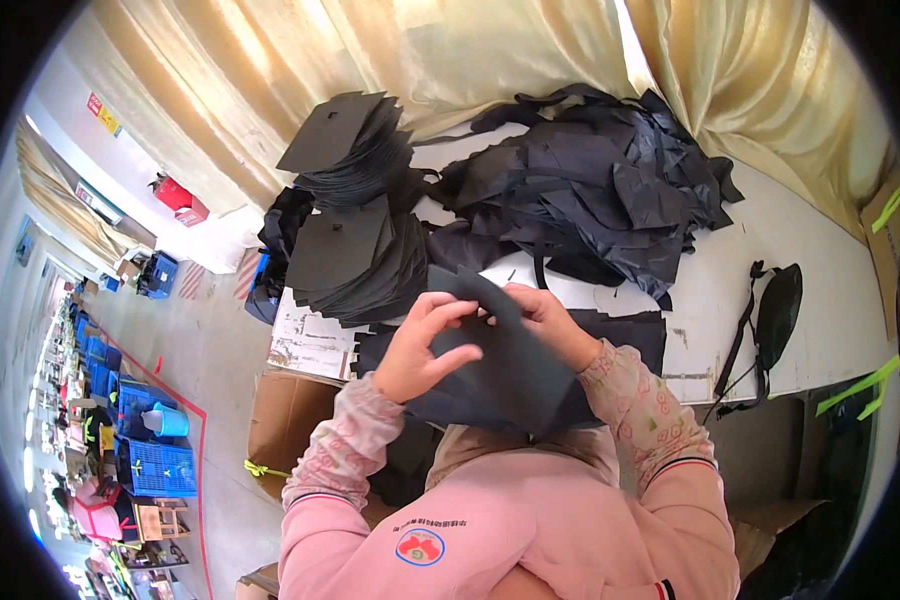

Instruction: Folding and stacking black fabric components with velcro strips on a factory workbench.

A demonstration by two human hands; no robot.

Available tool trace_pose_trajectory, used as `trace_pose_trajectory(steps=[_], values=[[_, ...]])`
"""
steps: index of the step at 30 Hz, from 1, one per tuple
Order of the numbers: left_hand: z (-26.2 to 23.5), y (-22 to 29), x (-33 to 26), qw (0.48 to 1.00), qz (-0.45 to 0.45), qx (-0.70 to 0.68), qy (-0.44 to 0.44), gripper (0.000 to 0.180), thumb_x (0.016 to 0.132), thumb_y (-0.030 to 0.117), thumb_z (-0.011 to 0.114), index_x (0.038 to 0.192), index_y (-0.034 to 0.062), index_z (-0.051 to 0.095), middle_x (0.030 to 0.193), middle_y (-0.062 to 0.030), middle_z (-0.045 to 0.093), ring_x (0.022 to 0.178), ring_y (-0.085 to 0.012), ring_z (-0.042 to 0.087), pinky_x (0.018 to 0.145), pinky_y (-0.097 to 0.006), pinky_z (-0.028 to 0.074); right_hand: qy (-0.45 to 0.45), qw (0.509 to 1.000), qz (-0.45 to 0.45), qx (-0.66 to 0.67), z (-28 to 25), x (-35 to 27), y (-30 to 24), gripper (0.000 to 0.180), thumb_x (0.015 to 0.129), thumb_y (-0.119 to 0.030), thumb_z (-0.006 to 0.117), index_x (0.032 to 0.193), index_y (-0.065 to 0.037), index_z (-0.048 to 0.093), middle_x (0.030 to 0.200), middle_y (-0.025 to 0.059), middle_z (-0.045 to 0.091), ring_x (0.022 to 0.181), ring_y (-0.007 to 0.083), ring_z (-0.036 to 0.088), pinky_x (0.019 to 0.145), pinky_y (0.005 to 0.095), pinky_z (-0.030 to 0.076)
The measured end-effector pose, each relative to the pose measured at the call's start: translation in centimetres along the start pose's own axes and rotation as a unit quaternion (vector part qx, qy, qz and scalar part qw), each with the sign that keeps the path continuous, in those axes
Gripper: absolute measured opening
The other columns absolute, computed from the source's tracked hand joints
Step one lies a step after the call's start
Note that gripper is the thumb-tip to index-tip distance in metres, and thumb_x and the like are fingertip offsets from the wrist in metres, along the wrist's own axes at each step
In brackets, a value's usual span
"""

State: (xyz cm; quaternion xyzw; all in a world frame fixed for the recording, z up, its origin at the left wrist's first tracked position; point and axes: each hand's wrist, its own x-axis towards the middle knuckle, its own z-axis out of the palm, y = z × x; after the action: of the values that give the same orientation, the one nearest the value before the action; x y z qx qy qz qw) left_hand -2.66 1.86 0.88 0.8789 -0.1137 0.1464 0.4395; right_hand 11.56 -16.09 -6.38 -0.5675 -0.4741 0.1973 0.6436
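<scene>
A thin, dark, bendable sheet (510,365) is bowed in front of my body, its upper edge curling over. My right hand (555,325) pinches that sheet along its upper right edge. On the opposite side, my left hand (420,345) has its fingers bent against the sheet by a small opening, while the thumb stands well apart from them. Beneath the sheet, flat black pieces (625,335) lie along the near edge of the white table (790,340). The sheet partly hides my right fingertips.
Two fanned stacks of dark sheets with small slots, a far stack (335,140) and a near stack (345,250), stand at left. A heap of black fabric pieces (590,180) spreads behind. A black strapped pouch (778,305) lies right. Below left is a cardboard box (285,420).
</scene>
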Motion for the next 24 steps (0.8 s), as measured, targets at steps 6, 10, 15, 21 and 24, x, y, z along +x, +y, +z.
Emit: trace_pose_trajectory(steps=[6, 10, 15, 21, 24], values=[[1.9, -1.3, 1.3, 0.962, 0.162, 0.196, 0.099, 0.034, 0.072, -0.002, 0.073, 0.104, 0.0056, 0.063, 0.096, -0.007, 0.062, 0.087, -0.0279, 0.061, 0.077, -0.036, 0.049, -0.093, 0.908, 0.235, 0.334, -2.1, -0.4, -4.2, 0.034, 0.102, -0.025, 0.051, 0.127, -0.003, 0.056, 0.116, 0.0022, 0.059, 0.1, 0.01, 0.056, 0.087, 0.0283, 0.048], [1.5, -0.8, 1.7, 0.943, 0.193, 0.265, 0.061, 0.028, 0.069, -0.005, 0.071, 0.094, 0.0056, 0.062, 0.095, -0.0074, 0.062, 0.083, -0.0297, 0.06, 0.075, -0.037, 0.048, -0.215, 0.942, 0.192, 0.17, -2.9, 0.0, -6.3, 0.041, 0.093, -0.015, 0.063, 0.13, 0.001, 0.055, 0.117, 0.0058, 0.064, 0.104, 0.0114, 0.058, 0.092, 0.0278, 0.048], [-1.5, -0.6, -0.1, 0.957, -0.052, -0.216, 0.187, 0.017, 0.085, -0.012, 0.057, 0.094, 0.0029, 0.056, 0.089, -0.0064, 0.059, 0.073, -0.0145, 0.061, 0.067, -0.028, 0.052, -0.204, 0.955, 0.213, 0.019, -6.2, -0.6, -3.1, 0.041, 0.088, -0.005, 0.065, 0.127, 0.003, 0.055, 0.11, 0.0071, 0.066, 0.097, 0.0125, 0.061, 0.087, 0.028, 0.05], [-9.7, -5.2, -6.1, 0.894, -0.133, -0.28, 0.323, 0.007, 0.09, 0.001, 0.053, 0.095, 0.0058, 0.056, 0.088, -0.0041, 0.059, 0.065, -0.0106, 0.056, 0.059, -0.025, 0.047, -0.15, 0.941, 0.246, -0.177, -11.3, -5.2, 2.1, 0.048, 0.084, -0.002, 0.068, 0.129, -0.003, 0.052, 0.102, 0.0092, 0.067, 0.091, 0.0162, 0.062, 0.081, 0.0324, 0.05], [-14.5, -11.0, -11.8, 0.874, -0.194, -0.256, 0.364, 0.008, 0.089, 0.004, 0.058, 0.097, 0.0056, 0.056, 0.091, -0.0048, 0.06, 0.07, -0.0116, 0.058, 0.062, -0.026, 0.048, -0.138, 0.923, 0.309, -0.181, -12.6, -7.4, 3.1, 0.048, 0.082, -0.007, 0.071, 0.126, -0.004, 0.053, 0.094, 0.0114, 0.067, 0.09, 0.0193, 0.062, 0.081, 0.0333, 0.049]])
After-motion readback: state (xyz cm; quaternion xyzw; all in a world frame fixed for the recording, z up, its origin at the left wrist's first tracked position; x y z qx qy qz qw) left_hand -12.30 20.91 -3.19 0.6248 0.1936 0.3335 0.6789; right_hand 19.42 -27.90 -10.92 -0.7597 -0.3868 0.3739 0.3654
